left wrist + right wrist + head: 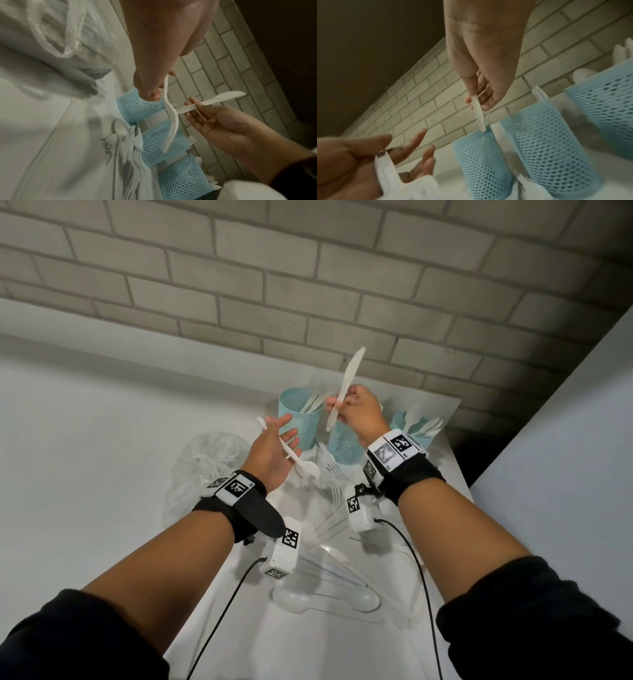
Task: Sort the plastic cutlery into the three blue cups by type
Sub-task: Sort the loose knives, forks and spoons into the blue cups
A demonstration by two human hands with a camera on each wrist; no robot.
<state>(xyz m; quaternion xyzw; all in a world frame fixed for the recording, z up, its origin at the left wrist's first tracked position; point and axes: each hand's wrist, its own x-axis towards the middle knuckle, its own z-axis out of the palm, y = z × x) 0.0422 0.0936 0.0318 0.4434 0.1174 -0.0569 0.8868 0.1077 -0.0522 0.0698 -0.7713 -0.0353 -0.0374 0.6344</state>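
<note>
Right hand (356, 412) pinches the knife (344, 388) — above the left cup (300, 419).

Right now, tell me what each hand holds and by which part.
The right hand pinches a plastic knife along its handle, blade up. The left hand holds a plastic spoon by the handle, its fingers mostly straight.

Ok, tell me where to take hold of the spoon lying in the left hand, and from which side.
Pinch the spoon at its neck, just behind the bowl, coming from the right. The left hand holds the handle's middle, while the bowl end juts free past the palm on that side. Spoons in the right cup stand bowl-up, so the handle could go in first.
</note>
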